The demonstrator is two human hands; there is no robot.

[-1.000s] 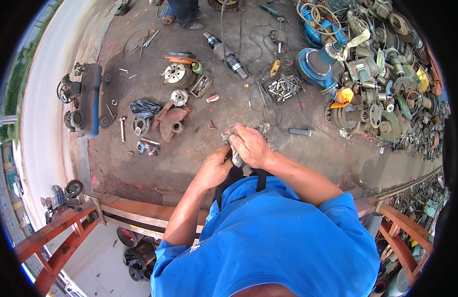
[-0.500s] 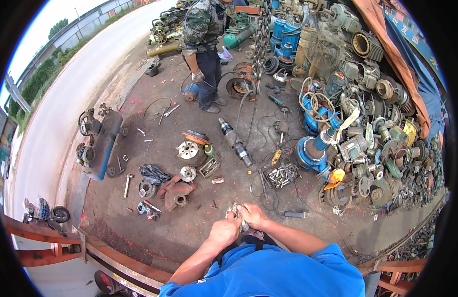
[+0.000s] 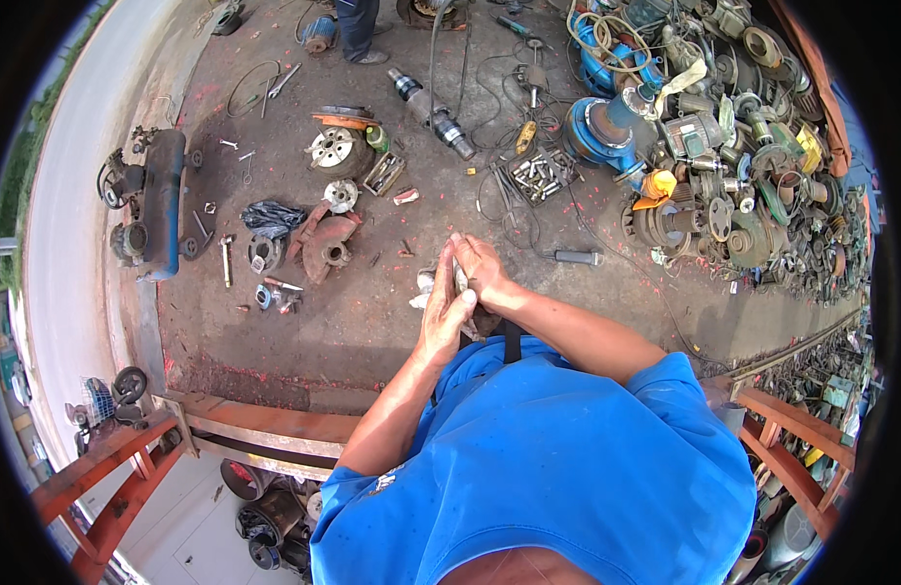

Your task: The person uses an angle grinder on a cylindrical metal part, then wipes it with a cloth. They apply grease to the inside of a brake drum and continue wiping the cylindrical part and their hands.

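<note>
My left hand (image 3: 440, 314) and my right hand (image 3: 481, 268) press against each other in front of my waist, palms facing and fingers pointing away from me. Between them is squeezed a crumpled, pale, stained rag (image 3: 425, 284), its folds sticking out at the left side. A darker, dirty part shows below the palms, near my shirt. Most of the rag is hidden by the hands. Neither hand touches anything on the ground.
Ahead lie a rusty bladed part (image 3: 325, 244), a black plastic bag (image 3: 272, 219), a wheel-like hub (image 3: 335, 151), a metal shaft (image 3: 431, 112) and a tray of sockets (image 3: 543, 175). Motors and a blue pump (image 3: 601, 132) crowd the right. An air compressor (image 3: 163, 200) stands left; orange rails (image 3: 265, 421) run behind.
My view has tipped downward, so the ground items sit higher and the other person shows only legs. My hands have gone from gripping the bunched rag to lying palm against palm around it.
</note>
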